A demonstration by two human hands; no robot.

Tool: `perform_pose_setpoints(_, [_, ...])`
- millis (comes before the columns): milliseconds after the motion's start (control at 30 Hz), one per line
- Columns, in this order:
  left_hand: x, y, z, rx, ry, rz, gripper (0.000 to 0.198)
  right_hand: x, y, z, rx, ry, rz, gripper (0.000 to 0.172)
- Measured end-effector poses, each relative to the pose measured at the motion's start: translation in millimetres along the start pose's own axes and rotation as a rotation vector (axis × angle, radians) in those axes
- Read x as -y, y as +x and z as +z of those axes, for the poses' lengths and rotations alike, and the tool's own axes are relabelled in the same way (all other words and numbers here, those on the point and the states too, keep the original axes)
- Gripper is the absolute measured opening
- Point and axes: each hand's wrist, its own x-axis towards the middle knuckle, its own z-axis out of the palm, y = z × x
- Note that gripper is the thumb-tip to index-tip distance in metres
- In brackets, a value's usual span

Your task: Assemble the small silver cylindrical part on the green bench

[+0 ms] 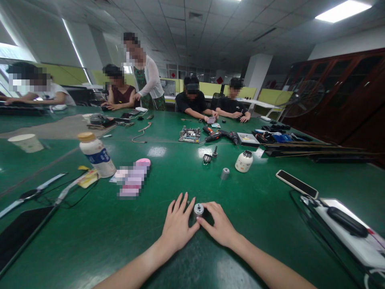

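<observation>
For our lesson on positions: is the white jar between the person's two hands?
No, a metal cylinder is between the left hand and right hand, while the white jar stands farther off.

Between the left fingers [183, 204] and the right fingers [213, 207], the near cylinder [199, 212] takes up the narrow gap. Straight ahead, the counter [183, 176] lies open as far as the small metal parts [207, 159]; behind those, the circuit board [189, 135] and power drills [214, 137] close the route. Ahead and right, the far cylinder [225, 174] and white jar [244, 162] stand upright, but a wide lane runs between the jar and the phone [297, 184]. A dark cable [307, 220] bounds the right side. Leftward, the pink item [135, 178] and capped bottle [98, 157] obstruct; nearer the forearm, low passage remains.
</observation>
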Motion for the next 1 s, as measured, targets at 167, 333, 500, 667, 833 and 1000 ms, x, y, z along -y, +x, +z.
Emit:
perform_pose_setpoints(167, [1,-1,4.0,-0.036,0.001,0.037,0.061,0,0,0,0.000,-0.008,0.001,0.026])
perform_pose_setpoints(333, [-1,1,-2.0,-0.089,-0.020,0.066,0.064,0,0,0,0.002,-0.018,-0.002,0.026])
perform_pose_setpoints(500, [-6,2,-14.9,-0.155,-0.102,0.123,0.071,1,1,0,0.001,-0.012,-0.001,0.025])
perform_pose_setpoints(667, [-8,1,-20.6,-0.221,-0.190,0.224,0.069,-2,0,1,-0.005,-0.009,-0.013,0.025])
perform_pose_setpoints(833, [-9,0,-19.3,-0.214,-0.249,0.279,0.064,-4,-1,3,-0.027,-0.027,-0.028,0.021])
perform_pose_setpoints(1000, [-8,1,-19.1,-0.210,-0.288,0.279,0.062,-3,-1,3,-0.023,-0.031,-0.026,0.019])
